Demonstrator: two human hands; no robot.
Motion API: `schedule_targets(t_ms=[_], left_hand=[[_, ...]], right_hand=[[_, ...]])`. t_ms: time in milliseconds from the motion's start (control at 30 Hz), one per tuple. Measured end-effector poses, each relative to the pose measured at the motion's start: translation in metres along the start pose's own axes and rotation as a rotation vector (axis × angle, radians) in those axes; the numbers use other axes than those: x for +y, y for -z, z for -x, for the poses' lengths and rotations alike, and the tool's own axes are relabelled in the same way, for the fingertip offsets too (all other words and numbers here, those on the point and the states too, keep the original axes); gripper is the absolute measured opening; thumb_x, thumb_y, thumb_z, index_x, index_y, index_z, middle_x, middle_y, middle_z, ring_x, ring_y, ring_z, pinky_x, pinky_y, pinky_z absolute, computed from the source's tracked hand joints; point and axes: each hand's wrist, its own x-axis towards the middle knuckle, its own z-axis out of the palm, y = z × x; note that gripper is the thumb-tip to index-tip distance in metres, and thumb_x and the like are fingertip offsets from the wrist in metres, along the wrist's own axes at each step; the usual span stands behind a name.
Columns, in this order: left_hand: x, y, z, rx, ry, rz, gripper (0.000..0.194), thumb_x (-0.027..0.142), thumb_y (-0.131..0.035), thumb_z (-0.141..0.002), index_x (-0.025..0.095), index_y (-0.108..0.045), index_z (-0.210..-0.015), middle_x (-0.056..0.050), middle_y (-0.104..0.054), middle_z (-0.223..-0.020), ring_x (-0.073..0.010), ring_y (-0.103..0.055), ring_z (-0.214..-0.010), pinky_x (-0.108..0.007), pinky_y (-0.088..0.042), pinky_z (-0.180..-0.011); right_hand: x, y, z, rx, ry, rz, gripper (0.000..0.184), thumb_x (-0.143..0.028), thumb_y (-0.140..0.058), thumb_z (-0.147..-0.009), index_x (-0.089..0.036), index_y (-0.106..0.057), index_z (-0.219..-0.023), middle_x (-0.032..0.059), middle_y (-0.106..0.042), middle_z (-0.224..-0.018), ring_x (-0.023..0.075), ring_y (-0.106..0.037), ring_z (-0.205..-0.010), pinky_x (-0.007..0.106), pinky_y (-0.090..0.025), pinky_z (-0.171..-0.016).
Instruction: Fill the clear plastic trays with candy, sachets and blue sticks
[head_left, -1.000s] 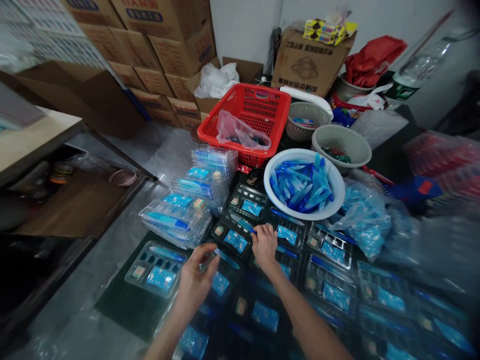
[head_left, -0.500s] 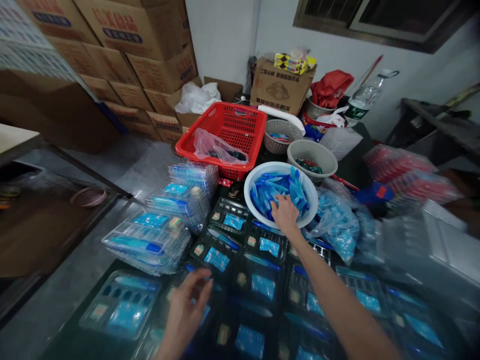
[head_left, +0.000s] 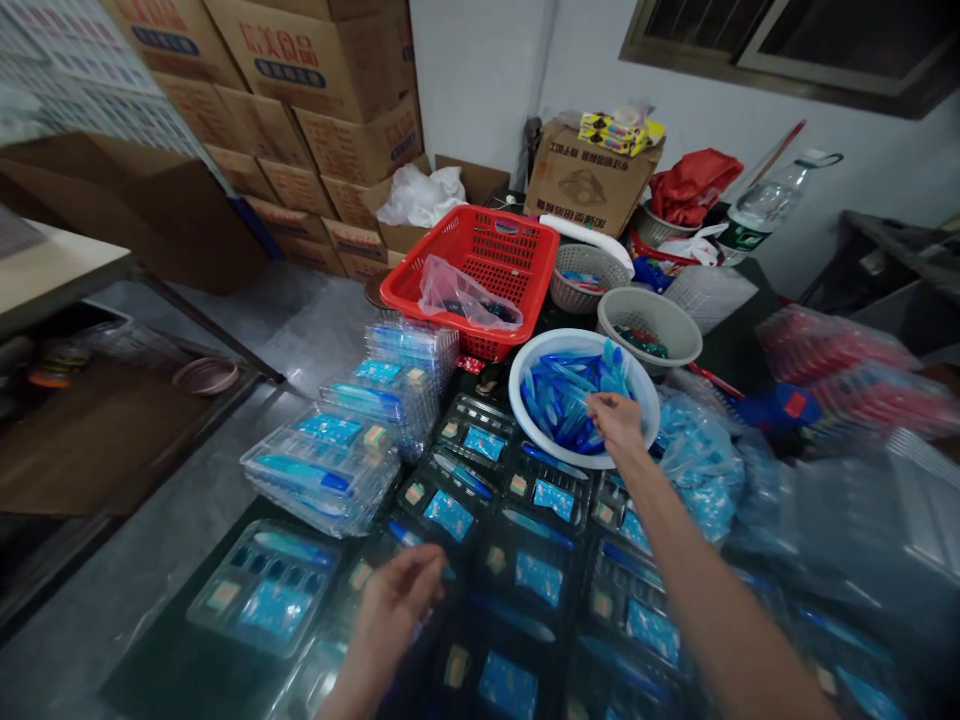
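Blue pointed plastic pens (head_left: 562, 380) in the round white plastic bowl (head_left: 646, 385) are reached by the right hand (head_left: 621, 425), fingertips pinched; whether one is gripped cannot be told. The left hand (head_left: 399, 597) is held curled above clear plastic trays (head_left: 291, 570), its grip unclear.

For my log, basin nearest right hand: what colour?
The basin is white, clearest in the head view.

Blue pieces (head_left: 559, 390), white bowl (head_left: 649, 400)
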Motion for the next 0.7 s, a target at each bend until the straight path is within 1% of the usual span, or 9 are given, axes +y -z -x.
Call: schedule_targets(t_ms=[67, 167, 200, 267, 367, 433, 533, 633, 700], left_hand=[[0.010, -0.015, -0.002, -0.075, 0.002, 0.076, 0.026, 0.039, -0.057, -0.074, 0.015, -0.061, -0.085, 0.000, -0.057, -0.053, -0.0078, -0.043, -0.042, -0.019, -0.032, -0.040], [0.028, -0.045, -0.007, -0.182, -0.031, 0.202, 0.030, 0.040, -0.051, -0.078, 0.015, -0.059, -0.093, -0.003, -0.059, -0.063, -0.0078, -0.045, -0.044, -0.019, -0.032, -0.039], [0.034, -0.056, -0.009, -0.196, -0.040, 0.235, 0.032, 0.040, -0.051, -0.078, 0.016, -0.058, -0.097, -0.004, -0.061, -0.068, -0.0081, -0.046, -0.045, -0.019, -0.033, -0.039], [0.042, -0.075, -0.011, -0.184, -0.068, 0.265, 0.032, 0.041, -0.051, -0.077, 0.015, -0.058, -0.094, -0.004, -0.061, -0.070, -0.0077, -0.046, -0.043, -0.020, -0.034, -0.039], [0.045, -0.091, -0.012, -0.127, -0.108, 0.239, 0.032, 0.044, -0.048, -0.078, 0.014, -0.055, -0.072, -0.001, -0.056, -0.058, -0.0069, -0.043, -0.039, -0.021, -0.034, -0.040], [0.043, -0.092, -0.012, -0.092, -0.131, 0.183, 0.036, 0.046, -0.044, -0.079, 0.015, -0.050, -0.063, 0.000, -0.052, -0.053, -0.0067, -0.041, -0.038, -0.021, -0.033, -0.040], [0.046, -0.081, -0.026, -0.036, -0.190, 0.016, 0.039, 0.048, -0.036, -0.082, 0.015, -0.052, -0.068, 0.001, -0.051, -0.052, -0.0071, -0.039, -0.037, -0.021, -0.032, -0.038], [0.062, -0.067, -0.065, 0.057, -0.300, -0.250, 0.035, 0.044, -0.036, -0.083, 0.015, -0.055, -0.079, 0.000, -0.052, -0.059, -0.0103, -0.047, -0.047, -0.023, -0.036, -0.045], [0.078, -0.061, -0.101, 0.101, -0.372, -0.474, 0.023, 0.037, -0.049, -0.079, 0.016, -0.058, -0.083, -0.003, -0.056, -0.072, -0.0151, -0.055, -0.067, -0.026, -0.042, -0.060]], right_hand=[[-0.002, 0.017, 0.025, -0.035, -0.040, -0.093, 0.032, -0.042, -0.054, -0.067, -0.012, -0.058, -0.076, 0.0012, -0.053, -0.052, 0.0110, -0.044, -0.039, 0.023, -0.034, -0.037], [-0.009, 0.032, 0.087, -0.090, -0.056, -0.206, 0.031, -0.043, -0.052, -0.072, -0.015, -0.054, -0.085, -0.0007, -0.053, -0.058, 0.0085, -0.042, -0.040, 0.020, -0.033, -0.036], [-0.011, 0.034, 0.111, -0.126, -0.061, -0.247, 0.030, -0.043, -0.052, -0.073, -0.016, -0.054, -0.086, -0.0020, -0.052, -0.056, 0.0079, -0.040, -0.039, 0.020, -0.032, -0.036], [-0.017, 0.030, 0.157, -0.302, -0.101, -0.389, 0.024, -0.039, -0.054, -0.076, -0.017, -0.055, -0.088, -0.0039, -0.048, -0.054, 0.0079, -0.040, -0.042, 0.019, -0.033, -0.039], [-0.021, 0.017, 0.205, -0.381, -0.139, -0.430, 0.019, -0.035, -0.055, -0.077, -0.017, -0.056, -0.086, -0.0039, -0.048, -0.055, 0.0084, -0.041, -0.045, 0.019, -0.033, -0.041], [-0.021, 0.010, 0.217, -0.360, -0.136, -0.418, 0.019, -0.034, -0.054, -0.078, -0.017, -0.056, -0.085, -0.0026, -0.052, -0.059, 0.0098, -0.045, -0.050, 0.020, -0.035, -0.044], [-0.017, 0.006, 0.212, -0.245, -0.165, -0.407, 0.021, -0.036, -0.054, -0.079, -0.017, -0.056, -0.088, -0.0003, -0.057, -0.066, 0.0135, -0.053, -0.059, 0.023, -0.041, -0.052], [-0.006, 0.017, 0.200, -0.092, -0.220, -0.468, 0.027, -0.038, -0.055, -0.077, -0.016, -0.055, -0.092, 0.0032, -0.061, -0.076, 0.0166, -0.057, -0.068, 0.025, -0.043, -0.057], [0.005, 0.030, 0.198, -0.067, -0.241, -0.511, 0.028, -0.038, -0.055, -0.078, -0.016, -0.055, -0.095, 0.0044, -0.062, -0.079, 0.0167, -0.057, -0.069, 0.026, -0.044, -0.059]])
